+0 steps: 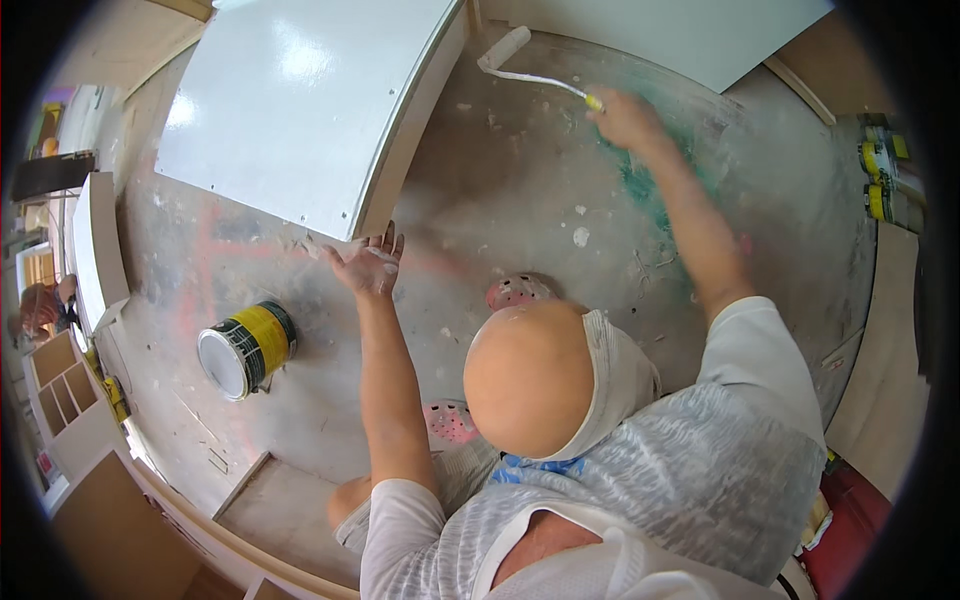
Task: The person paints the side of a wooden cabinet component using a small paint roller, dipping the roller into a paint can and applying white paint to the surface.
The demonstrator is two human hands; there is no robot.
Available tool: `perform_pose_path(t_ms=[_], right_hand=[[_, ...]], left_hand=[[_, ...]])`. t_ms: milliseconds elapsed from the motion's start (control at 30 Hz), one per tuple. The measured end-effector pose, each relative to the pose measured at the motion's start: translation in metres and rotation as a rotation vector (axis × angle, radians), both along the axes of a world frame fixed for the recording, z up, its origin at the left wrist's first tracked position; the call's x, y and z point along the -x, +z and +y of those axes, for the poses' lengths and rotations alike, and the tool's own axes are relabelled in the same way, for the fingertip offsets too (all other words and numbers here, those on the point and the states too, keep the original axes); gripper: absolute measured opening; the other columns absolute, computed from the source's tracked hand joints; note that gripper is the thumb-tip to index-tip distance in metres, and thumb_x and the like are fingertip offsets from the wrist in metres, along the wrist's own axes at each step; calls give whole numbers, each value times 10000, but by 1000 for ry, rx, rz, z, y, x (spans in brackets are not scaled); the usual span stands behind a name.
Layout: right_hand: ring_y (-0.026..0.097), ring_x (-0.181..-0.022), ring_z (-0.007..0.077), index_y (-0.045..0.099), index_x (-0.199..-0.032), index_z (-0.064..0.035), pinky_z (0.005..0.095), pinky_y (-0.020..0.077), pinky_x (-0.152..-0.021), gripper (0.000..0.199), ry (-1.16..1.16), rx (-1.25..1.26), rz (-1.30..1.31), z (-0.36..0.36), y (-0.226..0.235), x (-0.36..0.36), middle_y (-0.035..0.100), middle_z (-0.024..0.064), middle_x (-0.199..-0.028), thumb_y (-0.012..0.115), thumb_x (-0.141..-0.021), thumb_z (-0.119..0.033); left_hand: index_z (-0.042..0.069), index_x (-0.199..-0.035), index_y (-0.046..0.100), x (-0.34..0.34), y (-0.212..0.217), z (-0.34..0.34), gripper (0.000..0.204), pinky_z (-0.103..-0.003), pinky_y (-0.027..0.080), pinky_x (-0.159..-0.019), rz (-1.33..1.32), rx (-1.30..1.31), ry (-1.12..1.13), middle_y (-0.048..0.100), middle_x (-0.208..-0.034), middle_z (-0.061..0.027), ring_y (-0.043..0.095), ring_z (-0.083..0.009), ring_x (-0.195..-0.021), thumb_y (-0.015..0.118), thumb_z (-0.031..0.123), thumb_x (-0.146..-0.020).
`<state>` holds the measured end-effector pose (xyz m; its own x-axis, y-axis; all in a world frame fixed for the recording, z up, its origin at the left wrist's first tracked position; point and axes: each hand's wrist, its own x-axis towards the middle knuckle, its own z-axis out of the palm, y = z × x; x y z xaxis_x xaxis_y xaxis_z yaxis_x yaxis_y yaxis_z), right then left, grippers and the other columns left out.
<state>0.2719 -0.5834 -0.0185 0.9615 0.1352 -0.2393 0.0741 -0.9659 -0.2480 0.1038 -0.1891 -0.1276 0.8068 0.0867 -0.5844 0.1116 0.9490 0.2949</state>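
My right hand (632, 122) is closed around the yellow-tipped handle of a paint roller (506, 48). The roller's white sleeve points away from me, beside the wooden edge of a box-like cabinet piece. That piece has a glossy white panel (300, 100) on top, with small dark spots along its side. At the panel's near corner, my left hand (373, 268) is palm up with fingers apart and white paint smeared on it. Its fingertips are at the corner; whether they bear weight there I cannot tell.
A paint can (262, 338) with a yellow band stands on the stained floor, left of my left arm. Another white panel (690, 35) lies at the far right. Wooden cabinet frames (130, 520) line the lower left. A person (42, 308) is at the far left.
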Motion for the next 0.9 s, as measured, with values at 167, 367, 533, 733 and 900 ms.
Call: perform_pose_path(t_ms=[167, 367, 533, 733, 900], right_hand=[[593, -917, 336, 570, -1096, -144, 454, 463, -763, 269, 84, 218, 0, 17, 104, -36, 629, 164, -928, 569, -840, -227], [626, -781, 306, 640, -969, -109, 424, 494, -672, 208, 276, 370, -163, 29, 120, -52, 647, 150, -817, 575, -811, -227], [615, -859, 313, 595, -1109, -129, 410, 482, -756, 293, 248, 374, -192, 40, 117, -46, 641, 151, -886, 593, -831, -219], [642, -775, 318, 685, -828, -74, 425, 512, -695, 209, 154, 408, -235, 34, 167, -35, 658, 159, -805, 586, -761, -245], [599, -907, 309, 579, -1156, -156, 404, 478, -775, 329, 6, 20, -78, 0, 130, -14, 631, 127, -970, 588, -835, -225]], left_hand=[[-13, -1315, 290, 3, 5, 1, 976, -493, 279, -1005, 73, -22, 44, 470, -1232, -159, 411, -334, -1149, 457, 739, -715], [11, -1309, 316, 5, 2, 10, 948, -488, 281, -1004, 57, -36, 47, 477, -1226, -153, 417, -330, -1139, 484, 726, -709], [7, -1294, 343, -2, 7, 3, 928, -487, 263, -1016, 133, -21, 86, 477, -1226, -157, 418, -326, -1139, 496, 715, -713], [-10, -1294, 342, 3, 7, 7, 932, -488, 274, -1023, 48, -47, 22, 504, -1172, -169, 421, -331, -1137, 510, 699, -714], [-5, -1275, 371, 10, 1, 13, 909, -492, 275, -1023, 28, 6, 45, 506, -1173, -171, 438, -332, -1117, 512, 696, -713]])
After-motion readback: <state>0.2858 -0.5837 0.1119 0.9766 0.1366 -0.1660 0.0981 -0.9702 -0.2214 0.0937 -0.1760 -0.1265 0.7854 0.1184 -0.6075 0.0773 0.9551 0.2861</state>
